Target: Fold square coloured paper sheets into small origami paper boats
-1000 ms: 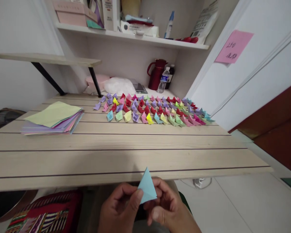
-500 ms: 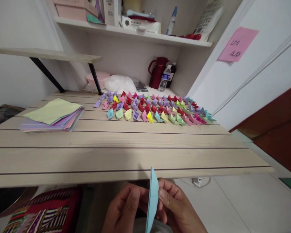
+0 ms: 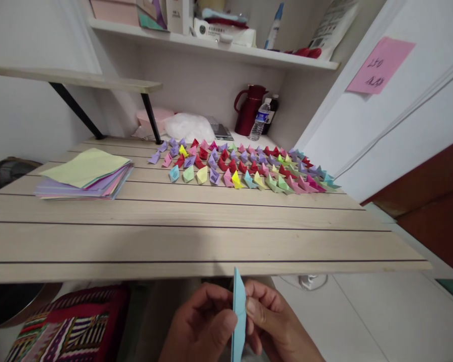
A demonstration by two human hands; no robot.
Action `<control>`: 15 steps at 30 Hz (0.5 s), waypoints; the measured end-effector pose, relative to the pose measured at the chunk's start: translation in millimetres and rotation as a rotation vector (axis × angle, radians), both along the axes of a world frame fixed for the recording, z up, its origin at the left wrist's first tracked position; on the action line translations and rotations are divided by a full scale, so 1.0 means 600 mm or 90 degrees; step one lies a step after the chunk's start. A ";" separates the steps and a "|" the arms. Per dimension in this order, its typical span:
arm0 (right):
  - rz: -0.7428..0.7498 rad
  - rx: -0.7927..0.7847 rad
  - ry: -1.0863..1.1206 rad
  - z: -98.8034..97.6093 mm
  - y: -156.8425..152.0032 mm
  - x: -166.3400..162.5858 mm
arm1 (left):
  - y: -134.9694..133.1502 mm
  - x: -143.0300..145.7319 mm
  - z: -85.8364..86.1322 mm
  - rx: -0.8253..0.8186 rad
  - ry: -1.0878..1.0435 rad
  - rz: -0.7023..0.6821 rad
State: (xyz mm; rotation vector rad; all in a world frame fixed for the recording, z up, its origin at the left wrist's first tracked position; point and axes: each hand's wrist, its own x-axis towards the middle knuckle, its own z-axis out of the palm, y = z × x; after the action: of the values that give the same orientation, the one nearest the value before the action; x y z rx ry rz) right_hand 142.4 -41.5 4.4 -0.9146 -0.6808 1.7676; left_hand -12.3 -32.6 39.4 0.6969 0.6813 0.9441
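Note:
A light blue sheet of folded paper stands nearly upright between my hands, just in front of the table's near edge. My left hand presses its thumb against the paper's left side, with the fingers curled behind it. From the right, my right hand pinches the paper between thumb and fingers. Farther back on the table, several rows of small folded paper boats stand in many colours. To their left lies a stack of coloured paper, a pale yellow sheet on top.
The wooden table has dark seams. A small raised shelf stands at back left. Against the back wall are a dark red jug and a water bottle. A patterned red cloth item lies below the table at left.
My left thumb has moved right onto the blue paper, and the paper sits slightly lower. The whole view has shifted a little.

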 end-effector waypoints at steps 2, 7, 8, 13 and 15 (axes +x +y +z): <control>0.013 -0.002 0.009 -0.001 0.001 0.000 | 0.002 0.001 -0.006 -0.019 -0.033 -0.016; 0.040 -0.010 0.023 -0.012 0.003 0.001 | 0.002 0.003 -0.023 -0.049 -0.088 -0.042; 0.042 -0.009 0.025 -0.016 0.004 0.001 | 0.002 0.003 -0.025 -0.049 -0.093 -0.046; 0.051 -0.002 0.041 -0.025 0.004 0.004 | 0.001 0.004 -0.022 -0.050 -0.082 -0.056; 0.048 -0.006 0.038 -0.020 0.003 0.004 | 0.002 0.002 -0.016 -0.039 -0.066 -0.055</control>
State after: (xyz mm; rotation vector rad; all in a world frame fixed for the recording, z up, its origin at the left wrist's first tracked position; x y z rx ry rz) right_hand 144.9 -39.5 -7.7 -0.8485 -0.6769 1.8587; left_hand -10.9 -31.6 30.0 0.6142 0.5819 0.8701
